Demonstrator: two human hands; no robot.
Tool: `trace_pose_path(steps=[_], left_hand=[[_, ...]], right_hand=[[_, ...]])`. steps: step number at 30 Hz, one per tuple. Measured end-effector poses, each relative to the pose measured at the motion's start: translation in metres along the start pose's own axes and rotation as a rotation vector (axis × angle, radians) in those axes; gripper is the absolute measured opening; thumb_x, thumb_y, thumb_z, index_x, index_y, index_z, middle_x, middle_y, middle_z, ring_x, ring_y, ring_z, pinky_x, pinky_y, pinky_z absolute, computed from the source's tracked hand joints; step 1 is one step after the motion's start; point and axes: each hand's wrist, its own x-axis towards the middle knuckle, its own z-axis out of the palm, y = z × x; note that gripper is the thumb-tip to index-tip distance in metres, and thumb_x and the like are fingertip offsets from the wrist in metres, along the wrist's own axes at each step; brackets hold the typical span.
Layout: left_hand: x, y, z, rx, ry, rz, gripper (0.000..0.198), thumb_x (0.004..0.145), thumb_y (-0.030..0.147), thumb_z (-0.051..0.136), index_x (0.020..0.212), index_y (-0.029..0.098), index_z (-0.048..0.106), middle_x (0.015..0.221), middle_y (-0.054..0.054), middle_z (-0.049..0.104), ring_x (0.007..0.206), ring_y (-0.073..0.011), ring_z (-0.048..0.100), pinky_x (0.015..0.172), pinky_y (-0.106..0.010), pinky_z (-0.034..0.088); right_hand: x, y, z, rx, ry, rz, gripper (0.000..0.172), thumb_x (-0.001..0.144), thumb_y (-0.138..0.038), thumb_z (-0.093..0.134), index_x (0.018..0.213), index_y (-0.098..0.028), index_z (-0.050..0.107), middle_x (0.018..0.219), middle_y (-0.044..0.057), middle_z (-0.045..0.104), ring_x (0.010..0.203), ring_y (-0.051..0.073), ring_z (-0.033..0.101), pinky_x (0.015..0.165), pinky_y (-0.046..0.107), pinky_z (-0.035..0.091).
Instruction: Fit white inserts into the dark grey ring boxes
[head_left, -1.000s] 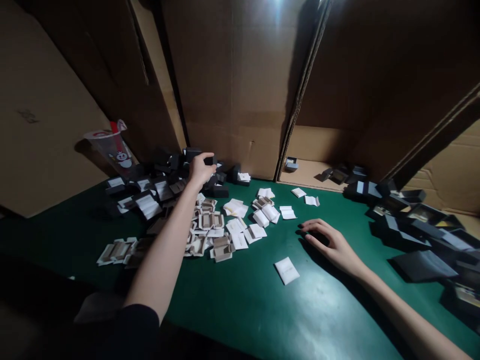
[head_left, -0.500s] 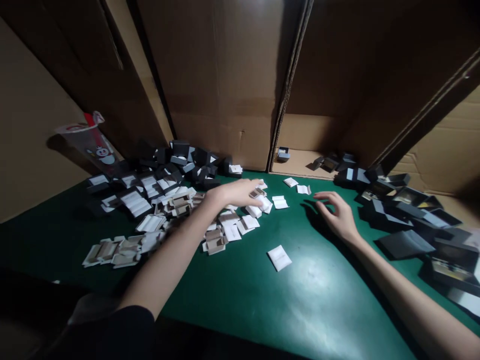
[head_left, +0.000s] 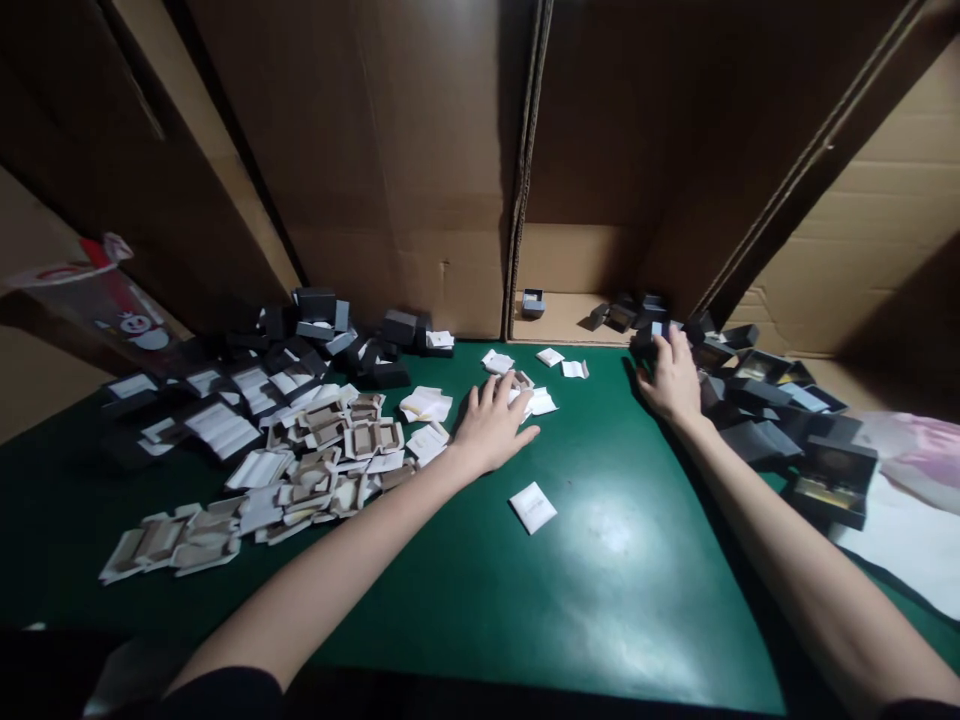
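My left hand point(head_left: 491, 428) lies palm down with its fingers spread on a cluster of folded white card inserts point(head_left: 541, 402) in the middle of the green table. Its fingertips touch the inserts. Further right, my right hand point(head_left: 673, 378) reaches to the near edge of the small dark boxes, thumb and fingers apart. A dark box point(head_left: 646, 340) is just beyond its fingertips; whether they touch it I cannot tell. One square white packet point(head_left: 533, 507) lies by itself nearer to me. Two small white pieces, one of them a folded slip point(head_left: 575, 369), lie between the hands.
Many opened white card inserts point(head_left: 311, 475) spread across the left, with dark boxes point(head_left: 319, 305) heaped behind them. Open dark boxes point(head_left: 832, 480) crowd the right side. A clear plastic cup point(head_left: 124, 310) stands far left. Cardboard walls point(head_left: 442, 200) close off the back.
The view has shifted right. My right hand has moved forward to the dark boxes. My left hand has drawn nearer to me, its fingers spreading over the inserts.
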Motion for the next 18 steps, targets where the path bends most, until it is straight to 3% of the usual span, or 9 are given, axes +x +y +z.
trace_pose_path(steps=[2,5,9,11,14,16,18], left_hand=[[-0.002,0.0,0.002,-0.003,0.041,0.03,0.048,0.089,0.035,0.051,0.133,0.019,0.042,0.147,-0.018,0.032,0.134,-0.0349,0.033,0.106,-0.055,0.03],[-0.004,-0.002,0.001,-0.026,0.09,0.057,0.047,0.089,0.027,0.049,0.134,0.018,0.038,0.144,-0.017,0.037,0.133,-0.0285,0.036,0.107,-0.047,0.033],[-0.005,-0.003,-0.002,-0.075,0.107,0.056,0.052,0.087,0.024,0.051,0.136,0.017,0.034,0.142,-0.014,0.039,0.132,-0.0263,0.036,0.106,-0.044,0.035],[-0.004,-0.004,-0.004,-0.108,0.117,0.051,0.053,0.086,0.021,0.051,0.135,0.018,0.034,0.141,-0.013,0.04,0.132,-0.0261,0.036,0.105,-0.043,0.036],[-0.003,-0.006,-0.004,-0.166,0.145,0.034,0.052,0.085,0.017,0.05,0.134,0.019,0.035,0.138,-0.011,0.042,0.129,-0.0251,0.039,0.105,-0.042,0.038],[-0.002,-0.008,-0.003,-0.209,0.163,0.016,0.05,0.084,0.016,0.051,0.132,0.02,0.037,0.136,-0.01,0.045,0.125,-0.0245,0.042,0.103,-0.041,0.039],[-0.001,-0.01,-0.002,-0.253,0.171,0.005,0.049,0.083,0.016,0.051,0.13,0.021,0.039,0.134,-0.01,0.046,0.123,-0.0244,0.044,0.103,-0.04,0.04]], right_hand=[[0.003,0.002,0.004,-0.018,-0.042,-0.007,0.065,0.08,-0.027,0.05,0.137,-0.001,0.034,0.143,0.024,0.034,0.137,0.034,0.024,0.107,0.048,0.032],[0.002,0.002,0.003,-0.051,-0.036,-0.019,0.055,0.08,-0.03,0.05,0.128,-0.003,0.046,0.136,0.023,0.045,0.133,0.036,0.029,0.101,0.051,0.035],[-0.003,-0.009,-0.008,-0.029,-0.041,-0.028,0.033,0.085,-0.029,0.043,0.108,-0.013,0.06,0.106,0.015,0.064,0.102,0.032,0.052,0.087,0.048,0.039],[-0.003,-0.015,-0.014,-0.012,-0.006,-0.029,0.031,0.086,-0.027,0.04,0.107,-0.015,0.059,0.103,0.013,0.064,0.096,0.029,0.053,0.084,0.045,0.039],[-0.002,-0.019,-0.017,-0.033,0.079,0.011,0.039,0.083,-0.028,0.046,0.118,-0.014,0.054,0.128,0.016,0.051,0.112,0.033,0.044,0.087,0.046,0.039],[-0.001,-0.018,-0.015,-0.035,0.05,0.022,0.046,0.08,-0.028,0.051,0.124,-0.013,0.05,0.133,0.018,0.046,0.117,0.035,0.04,0.089,0.049,0.038],[-0.001,-0.015,-0.014,-0.027,-0.004,0.003,0.046,0.079,-0.027,0.052,0.123,-0.012,0.051,0.126,0.019,0.051,0.114,0.036,0.041,0.088,0.049,0.038]])
